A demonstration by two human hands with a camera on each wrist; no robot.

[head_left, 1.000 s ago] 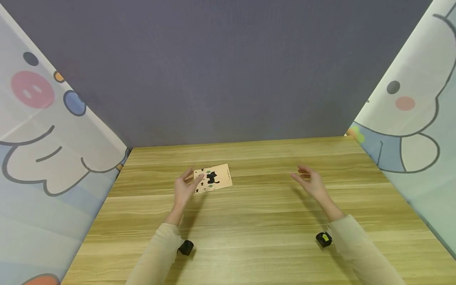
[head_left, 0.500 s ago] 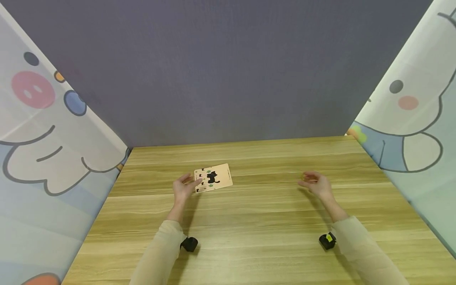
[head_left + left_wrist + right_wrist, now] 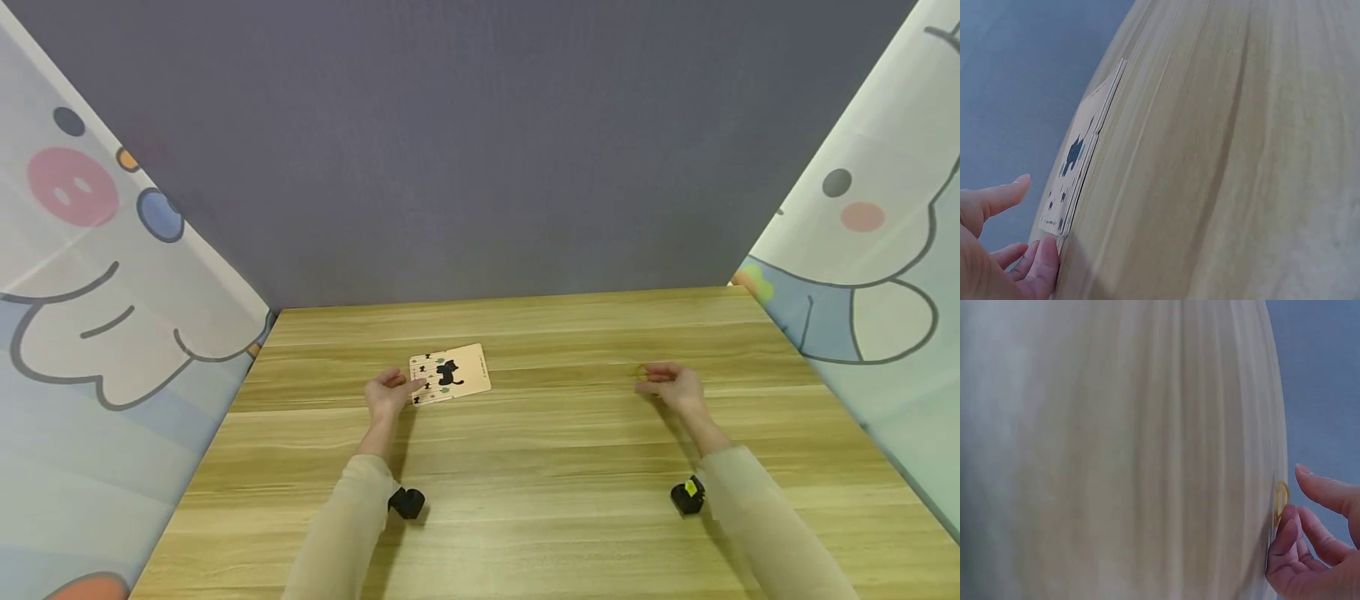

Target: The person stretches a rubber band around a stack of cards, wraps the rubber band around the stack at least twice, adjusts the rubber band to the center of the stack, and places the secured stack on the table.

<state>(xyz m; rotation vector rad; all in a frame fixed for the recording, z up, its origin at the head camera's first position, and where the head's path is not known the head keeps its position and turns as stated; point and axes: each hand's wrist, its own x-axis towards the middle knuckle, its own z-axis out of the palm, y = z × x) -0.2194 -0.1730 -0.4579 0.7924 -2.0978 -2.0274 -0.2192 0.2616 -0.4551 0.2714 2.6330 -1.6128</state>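
Note:
A thin cream booklet or card stack point(image 3: 468, 373) with a black cat print lies flat at centre-left; the left wrist view shows layered edges on the cat-printed stack point(image 3: 1071, 162). My left hand point(image 3: 386, 395) is at its left end. Seen from the left wrist, the fingertips meet that end, while the thumb point(image 3: 1007, 197) stands raised and apart. On the right, my right hand point(image 3: 677, 388) rests low at the table beside a small yellow loop point(image 3: 1281, 495), whose exact kind is unclear. Its fingertips are close against the loop, with the thumb point(image 3: 1325, 489) held away.
The wood-grain table point(image 3: 525, 475) ends at a dark grey panel point(image 3: 480, 167). Cartoon-printed curtains point(image 3: 67, 275) flank both sides. Black wrist cameras point(image 3: 407, 503) hang by both sleeves.
My right hand has moved right and slightly nearer, down to the yellow loop, which is now visible. The left hand has lowered a little at the stack's left end. The stack stays put.

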